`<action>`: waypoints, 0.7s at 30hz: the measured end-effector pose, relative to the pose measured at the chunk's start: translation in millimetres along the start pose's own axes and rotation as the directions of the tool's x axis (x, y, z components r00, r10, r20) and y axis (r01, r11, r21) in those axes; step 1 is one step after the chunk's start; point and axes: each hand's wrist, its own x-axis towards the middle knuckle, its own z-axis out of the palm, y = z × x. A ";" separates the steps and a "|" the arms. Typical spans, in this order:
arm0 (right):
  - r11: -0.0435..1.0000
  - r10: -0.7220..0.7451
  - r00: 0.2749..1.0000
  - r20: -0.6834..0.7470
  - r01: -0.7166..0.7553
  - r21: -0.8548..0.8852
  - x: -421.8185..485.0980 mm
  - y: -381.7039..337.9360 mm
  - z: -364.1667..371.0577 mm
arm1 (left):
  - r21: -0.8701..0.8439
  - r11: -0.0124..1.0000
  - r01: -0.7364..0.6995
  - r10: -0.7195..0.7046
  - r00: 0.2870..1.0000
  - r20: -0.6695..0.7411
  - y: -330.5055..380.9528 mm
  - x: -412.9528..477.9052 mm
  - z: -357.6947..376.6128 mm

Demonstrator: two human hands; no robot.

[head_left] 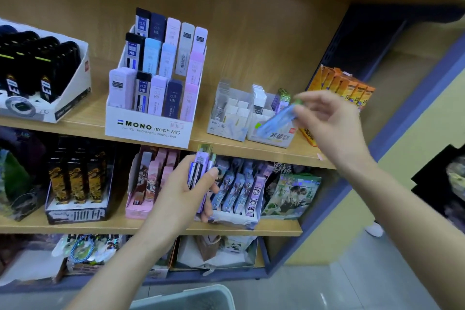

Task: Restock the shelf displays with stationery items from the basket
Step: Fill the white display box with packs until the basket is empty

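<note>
My left hand (pixel 186 191) grips a small stack of slim lead cases (pixel 200 168), purple and green-topped, in front of the middle shelf. My right hand (pixel 327 118) pinches a blue lead case (pixel 274 121) with a green end, tilted, just above the white divided display box (pixel 271 133) on the upper shelf. A second white display box (pixel 226 118) stands to its left. The grey basket's rim (pixel 186 297) shows at the bottom edge.
A white MONO graph lead display (pixel 148 131) stands left of the boxes, orange packs (pixel 342 88) to the right. A black-case display (pixel 37 78) sits far left. Lower shelves (pixel 276 229) hold several boxes of illustrated stationery. A purple shelf post (pixel 392 143) runs down the right side.
</note>
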 end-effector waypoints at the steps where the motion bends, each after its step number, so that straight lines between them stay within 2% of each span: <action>1: 0.997 -0.065 0.993 -0.095 0.060 -0.054 12.0 7.1 -4.8 | 0.009 1.000 0.008 -0.008 1.000 0.000 -1.7 0.8 1.4; 4: 0.978 -0.147 0.971 -0.187 0.115 -0.174 42.2 26.7 -6.8 | 0.012 0.998 0.063 -0.063 0.998 0.011 -3.1 1.0 8.0; 9: 0.897 -0.153 0.986 -0.064 0.111 -0.428 72.9 51.4 3.9 | -0.022 0.990 0.137 -0.137 0.990 -0.020 -6.1 3.8 12.8; 15: 0.874 -0.102 0.989 0.104 0.139 -0.465 82.2 59.1 11.4 | -0.032 0.991 0.131 -0.131 0.991 -0.001 -4.1 6.6 14.1; 21: 0.830 -0.166 0.983 0.080 0.183 -0.528 79.8 66.4 16.2 | -0.004 0.993 0.117 -0.117 0.993 0.019 -6.5 8.5 13.6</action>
